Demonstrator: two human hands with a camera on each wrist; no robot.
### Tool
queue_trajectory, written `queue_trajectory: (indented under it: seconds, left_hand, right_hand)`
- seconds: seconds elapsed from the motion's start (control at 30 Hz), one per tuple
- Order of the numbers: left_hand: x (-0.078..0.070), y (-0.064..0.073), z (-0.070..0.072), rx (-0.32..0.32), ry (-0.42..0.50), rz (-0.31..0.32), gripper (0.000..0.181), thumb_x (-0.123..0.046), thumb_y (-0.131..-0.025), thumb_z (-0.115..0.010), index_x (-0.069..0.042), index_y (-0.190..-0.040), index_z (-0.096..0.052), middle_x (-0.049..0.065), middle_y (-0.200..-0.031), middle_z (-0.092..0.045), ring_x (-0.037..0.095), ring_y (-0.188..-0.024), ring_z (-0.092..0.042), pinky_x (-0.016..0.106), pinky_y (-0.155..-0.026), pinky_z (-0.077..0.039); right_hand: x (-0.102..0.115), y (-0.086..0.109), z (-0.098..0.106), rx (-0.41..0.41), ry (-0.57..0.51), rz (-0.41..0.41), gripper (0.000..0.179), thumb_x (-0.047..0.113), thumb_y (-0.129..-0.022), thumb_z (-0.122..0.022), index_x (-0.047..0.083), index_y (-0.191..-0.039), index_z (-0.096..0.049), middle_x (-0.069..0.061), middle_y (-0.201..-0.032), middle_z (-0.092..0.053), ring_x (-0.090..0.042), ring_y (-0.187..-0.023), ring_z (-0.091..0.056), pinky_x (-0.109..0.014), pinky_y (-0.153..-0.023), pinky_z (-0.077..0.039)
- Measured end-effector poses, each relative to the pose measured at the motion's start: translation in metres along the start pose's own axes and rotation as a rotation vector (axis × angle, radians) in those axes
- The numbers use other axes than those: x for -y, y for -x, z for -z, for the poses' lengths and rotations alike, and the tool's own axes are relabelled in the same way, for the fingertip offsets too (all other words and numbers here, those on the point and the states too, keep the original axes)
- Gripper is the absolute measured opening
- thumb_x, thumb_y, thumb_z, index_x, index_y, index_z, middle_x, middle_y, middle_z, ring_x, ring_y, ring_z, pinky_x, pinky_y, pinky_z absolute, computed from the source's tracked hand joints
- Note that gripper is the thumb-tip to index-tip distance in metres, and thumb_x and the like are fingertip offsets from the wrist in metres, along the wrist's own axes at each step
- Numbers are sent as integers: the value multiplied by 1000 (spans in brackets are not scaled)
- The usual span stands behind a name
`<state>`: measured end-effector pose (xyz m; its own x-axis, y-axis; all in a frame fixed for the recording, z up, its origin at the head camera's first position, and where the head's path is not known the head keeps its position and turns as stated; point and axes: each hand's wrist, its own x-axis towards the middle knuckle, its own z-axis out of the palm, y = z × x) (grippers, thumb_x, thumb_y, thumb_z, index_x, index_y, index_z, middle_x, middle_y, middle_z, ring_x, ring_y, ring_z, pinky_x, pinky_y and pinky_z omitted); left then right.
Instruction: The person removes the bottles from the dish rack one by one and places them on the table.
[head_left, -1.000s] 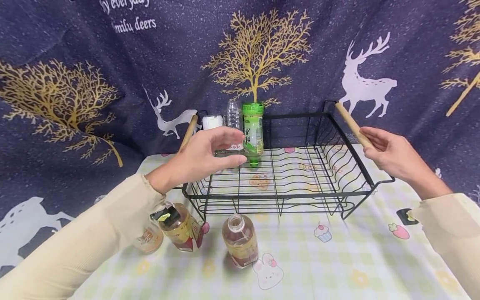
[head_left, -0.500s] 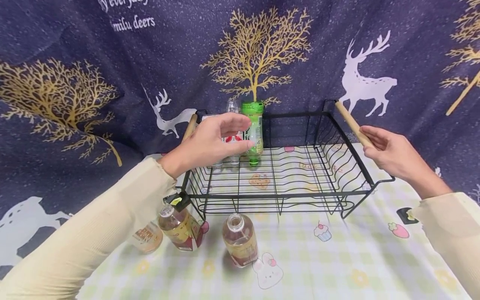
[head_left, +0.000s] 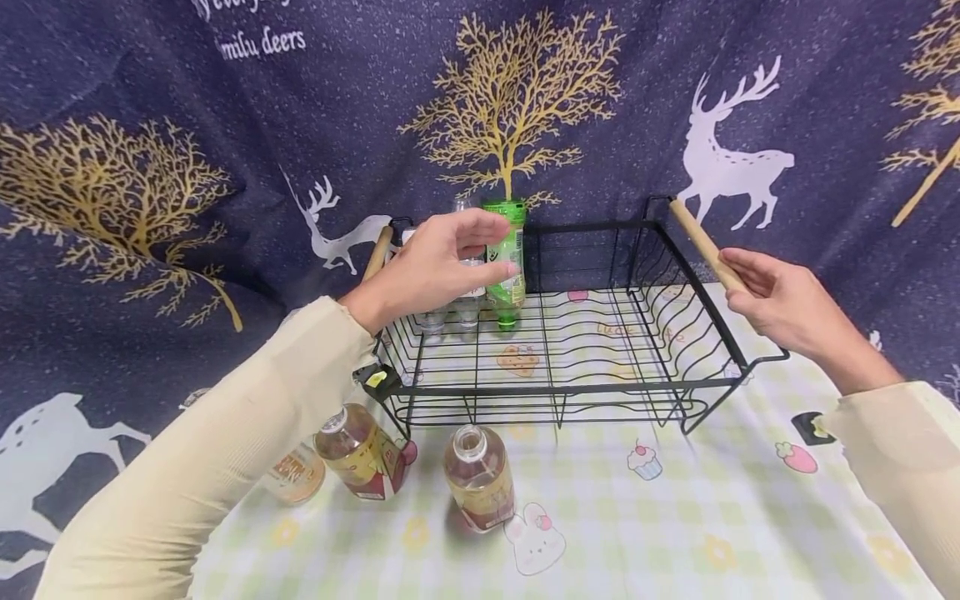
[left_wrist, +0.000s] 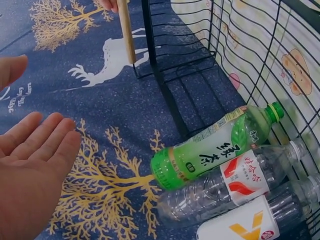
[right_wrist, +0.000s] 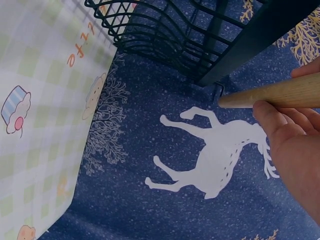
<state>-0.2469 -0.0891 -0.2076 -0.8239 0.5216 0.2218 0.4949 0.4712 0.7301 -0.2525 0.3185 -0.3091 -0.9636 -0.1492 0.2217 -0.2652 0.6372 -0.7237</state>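
My left hand (head_left: 450,262) hovers over the left end of a black wire dish rack (head_left: 600,388), fingers extended and thumb apart, holding nothing. Behind it, a green tea bottle (head_left: 510,287) stands cap down in the rack. Beside that, the left wrist view shows a clear water bottle (left_wrist: 195,200) with a red and white label and a bottle with a white label (left_wrist: 235,227) bearing a yellow V; the hand partly covers both in the head view. My right hand (head_left: 783,308) grips the wooden handle (head_left: 705,242) at the rack's right end between thumb and fingers.
On the checked tablecloth (head_left: 622,533) in front of the rack stand two uncapped bottles with yellow-red labels, one in the middle (head_left: 480,483) and one further left (head_left: 363,458). Another bottle (head_left: 296,475) is partly behind my left sleeve. A dark blue cloth (head_left: 360,100) hangs behind.
My left hand has moved right and slightly up, now overlapping the green tea bottle more in the head view. The right hand keeps its grip on the handle, and the rack has not moved.
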Motion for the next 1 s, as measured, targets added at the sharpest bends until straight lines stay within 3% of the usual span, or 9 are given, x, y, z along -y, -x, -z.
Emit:
queue_trajectory:
  seconds: [0.43,0.8,0.93,1.0]
  left_hand:
    - [6,-22,-1,-4,-22,65,50,-22,-95,-71,-5,-139,-53,7,-141,-56,17,-131,-51,25,-106,-42]
    - [9,-42,-5,5,-22,130,55,-26,-95,-71,-8,-143,-50,3,-144,-53,17,-133,-48,27,-106,-43]
    - [12,-50,-10,3,-20,126,56,-26,-95,-71,-8,-143,-49,4,-146,-52,17,-135,-47,26,-106,-43]
    - [13,-54,-12,1,-27,125,56,-26,-95,-71,-8,-144,-48,4,-146,-51,17,-135,-47,27,-106,-43]
  right_hand:
    - [1,-1,2,10,38,-28,58,8,-100,-52,-1,-154,-33,-25,-152,-38,11,-122,-43,-4,-66,-40]
    - [3,-1,2,18,36,-38,58,8,-100,-52,-1,-154,-33,-28,-150,-39,13,-117,-44,-4,-67,-40]
    - [3,0,2,25,40,-39,58,8,-100,-52,-2,-154,-33,-28,-150,-39,9,-121,-44,-4,-68,-40]
    - [2,0,2,23,41,-38,58,8,-100,-52,-1,-154,-33,-28,-150,-39,14,-116,-44,-5,-66,-40]
